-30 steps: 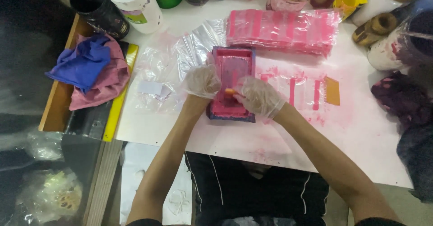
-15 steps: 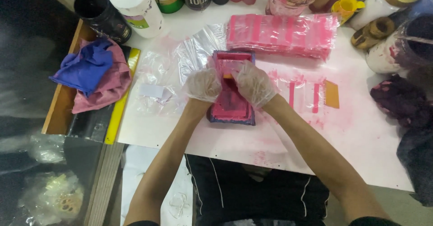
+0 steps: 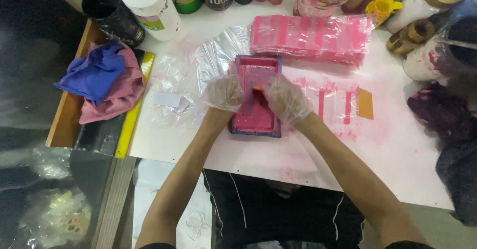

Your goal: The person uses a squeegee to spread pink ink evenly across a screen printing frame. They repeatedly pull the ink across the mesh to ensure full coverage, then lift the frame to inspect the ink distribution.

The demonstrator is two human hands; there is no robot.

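Observation:
A small rectangular frame [image 3: 256, 119], stained pink with a dark rim, lies on the white table [image 3: 397, 154] in front of me. Both my hands wear thin clear gloves. My left hand [image 3: 224, 92] grips the frame's left edge. My right hand [image 3: 286, 99] lies over the right side, fingers curled around a small orange piece [image 3: 257, 87] that shows between the two hands. A clear plastic bag [image 3: 218, 52] lies partly under the frame's far left corner.
A stack of pink-striped plastic bags [image 3: 310, 38] lies behind the frame; one striped bag [image 3: 338, 105] and an orange card [image 3: 365, 103] lie to its right. Blue and pink cloths [image 3: 99, 80], a yellow ruler [image 3: 134, 105], a black cup [image 3: 109, 13] and bottles [image 3: 151, 3] crowd the left and back.
My right hand has moved up from the frame's lower right to sit level with my left hand over the middle of the frame. The frame has stayed in place.

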